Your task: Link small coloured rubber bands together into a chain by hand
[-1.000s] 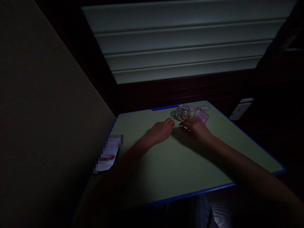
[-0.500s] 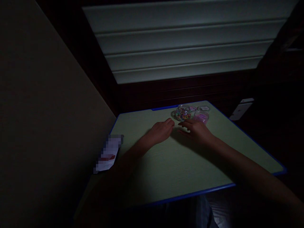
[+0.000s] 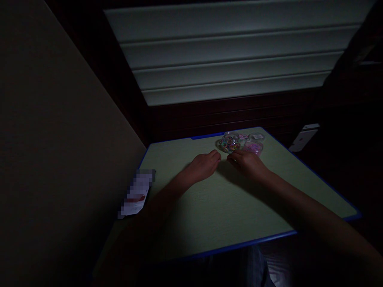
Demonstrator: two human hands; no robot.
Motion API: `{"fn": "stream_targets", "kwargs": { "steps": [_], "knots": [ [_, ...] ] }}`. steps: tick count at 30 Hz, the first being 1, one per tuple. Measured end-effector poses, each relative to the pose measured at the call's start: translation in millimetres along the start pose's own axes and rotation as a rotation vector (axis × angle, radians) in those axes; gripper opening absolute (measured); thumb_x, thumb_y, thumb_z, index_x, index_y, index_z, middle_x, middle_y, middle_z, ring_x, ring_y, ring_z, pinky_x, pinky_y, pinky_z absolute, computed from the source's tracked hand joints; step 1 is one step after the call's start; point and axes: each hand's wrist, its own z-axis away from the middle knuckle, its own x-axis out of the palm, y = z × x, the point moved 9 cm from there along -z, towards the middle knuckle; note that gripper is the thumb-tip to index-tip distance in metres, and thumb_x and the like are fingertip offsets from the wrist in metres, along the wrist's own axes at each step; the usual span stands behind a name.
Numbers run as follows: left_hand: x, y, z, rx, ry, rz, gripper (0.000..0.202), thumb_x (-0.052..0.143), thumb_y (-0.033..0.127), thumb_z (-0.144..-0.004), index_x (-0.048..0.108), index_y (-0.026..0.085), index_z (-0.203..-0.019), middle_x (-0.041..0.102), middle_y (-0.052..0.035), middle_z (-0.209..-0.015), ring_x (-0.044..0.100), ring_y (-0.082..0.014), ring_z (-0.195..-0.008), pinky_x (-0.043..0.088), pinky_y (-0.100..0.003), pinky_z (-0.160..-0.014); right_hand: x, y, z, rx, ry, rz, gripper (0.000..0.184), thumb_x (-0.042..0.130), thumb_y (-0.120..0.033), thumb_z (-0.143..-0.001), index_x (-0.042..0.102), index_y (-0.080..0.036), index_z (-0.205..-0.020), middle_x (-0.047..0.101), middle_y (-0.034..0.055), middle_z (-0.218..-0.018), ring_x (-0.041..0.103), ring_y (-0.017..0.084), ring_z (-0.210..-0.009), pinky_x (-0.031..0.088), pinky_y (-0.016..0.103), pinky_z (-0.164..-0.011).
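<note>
Over the table's far half, my left hand [image 3: 206,164] is closed, thumb and fingers pinched together. Facing it a short gap away, my right hand [image 3: 247,162] is also pinched. A faint, thin strand [image 3: 224,160] spans the gap between the fingertips; its exact kind is too small to make out. Just beyond the fingers stands a clear round container [image 3: 231,142] of small multicoloured ring-like pieces. Behind my right hand sits a second clear tub [image 3: 253,146] with pink and purple contents, partly hidden by that hand.
A clear lid [image 3: 256,137] with a label and a small pink packet [image 3: 243,136] lie at the back of the pale green table [image 3: 209,215], which has a blue rim. A blurred-out phone-like object [image 3: 137,193] rests at the left edge. A white box [image 3: 305,137] is beyond the right edge.
My right hand's fingers, spread apart before, have closed into a pinch and moved slightly right. My left hand has barely shifted. The containers are where they were.
</note>
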Motion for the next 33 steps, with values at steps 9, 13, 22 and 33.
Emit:
{"fn": "stream_targets", "kwargs": {
  "steps": [9, 13, 22, 33],
  "knots": [
    [-1.4, -10, 3, -0.027, -0.03, 0.008, 0.029, 0.024, 0.025, -0.095, 0.05, 0.016, -0.1, 0.056, -0.0067, -0.102, 0.057, -0.014, -0.079, 0.044, -0.027, -0.071, -24, 40, 3, 0.207, 0.035, 0.23, 0.029, 0.038, -0.026, -0.091, 0.065, -0.017, -0.096, 0.065, 0.0089, -0.091, 0.058, 0.017, -0.076, 0.032, 0.026, -0.063],
    [-5.7, -22, 6, -0.042, -0.041, 0.046, 0.027, 0.027, 0.025, -0.094, 0.052, 0.017, -0.1, 0.059, -0.006, -0.099, 0.058, -0.0153, -0.083, 0.043, -0.027, -0.072, -38, 67, 9, 0.346, 0.063, 0.407, 0.032, 0.037, -0.025, -0.09, 0.067, -0.014, -0.088, 0.065, 0.0114, -0.087, 0.057, 0.019, -0.073, 0.029, 0.028, -0.059],
    [-1.4, -69, 11, -0.198, -0.097, 0.056, 0.025, 0.033, 0.024, -0.089, 0.057, 0.019, -0.091, 0.064, -0.0057, -0.094, 0.058, -0.017, -0.081, 0.039, -0.026, -0.067, -35, 98, 17, 0.493, -0.038, 0.506, 0.031, 0.038, -0.019, -0.086, 0.068, -0.011, -0.084, 0.064, 0.0147, -0.083, 0.06, 0.022, -0.071, 0.029, 0.028, -0.054],
    [16.3, -101, 20, -0.29, -0.197, 0.031, 0.026, 0.036, 0.023, -0.086, 0.061, 0.018, -0.085, 0.065, -0.0066, -0.094, 0.057, -0.0156, -0.078, 0.04, -0.025, -0.066, -41, 81, 13, 0.435, 0.033, 0.46, 0.033, 0.036, -0.023, -0.088, 0.068, -0.014, -0.091, 0.065, 0.0126, -0.088, 0.059, 0.018, -0.069, 0.028, 0.028, -0.054]
  ]
}}
